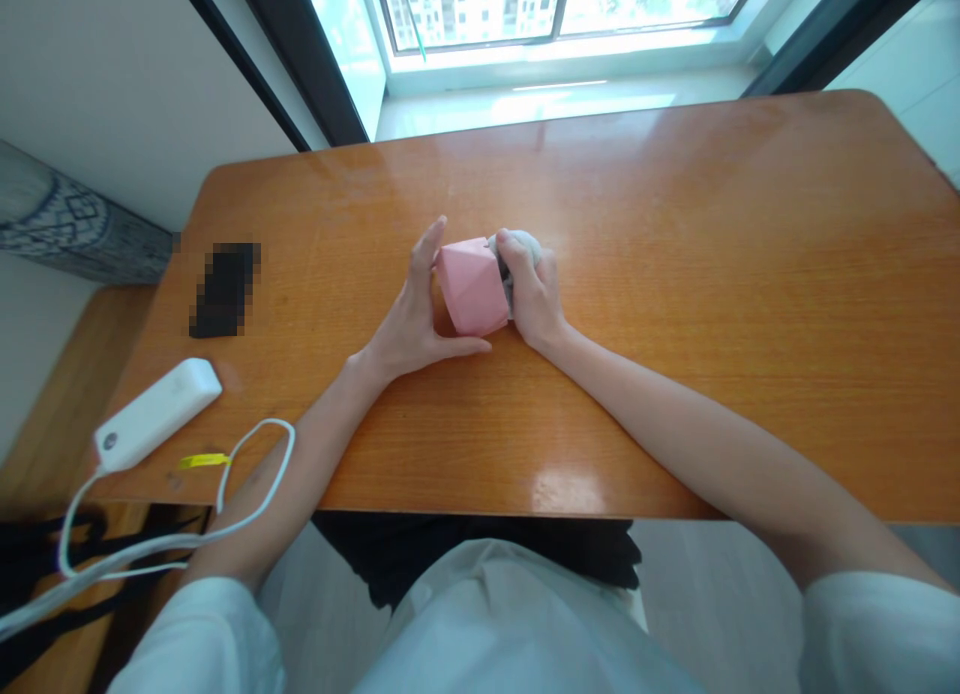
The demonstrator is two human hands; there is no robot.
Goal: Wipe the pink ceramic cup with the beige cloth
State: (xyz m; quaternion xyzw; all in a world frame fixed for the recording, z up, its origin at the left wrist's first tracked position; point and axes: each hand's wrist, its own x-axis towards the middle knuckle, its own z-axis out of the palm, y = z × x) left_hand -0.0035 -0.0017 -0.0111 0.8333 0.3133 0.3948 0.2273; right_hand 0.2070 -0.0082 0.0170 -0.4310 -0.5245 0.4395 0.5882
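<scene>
A pink faceted box (471, 286) rests on the orange wooden table (675, 274) near its middle. My left hand (411, 319) cups the box's left side, thumb under its near edge and fingers up along its far side. On the box's right side, my right hand (534, 292) is closed around a small grey-white object (523, 244). What that object is I cannot make out.
A white power bank (156, 412) with a white cable (247, 474) and a yellow tag lies at the table's near left corner. A dark blurred-out item (223, 288) lies left of the hands. A window runs behind the far edge.
</scene>
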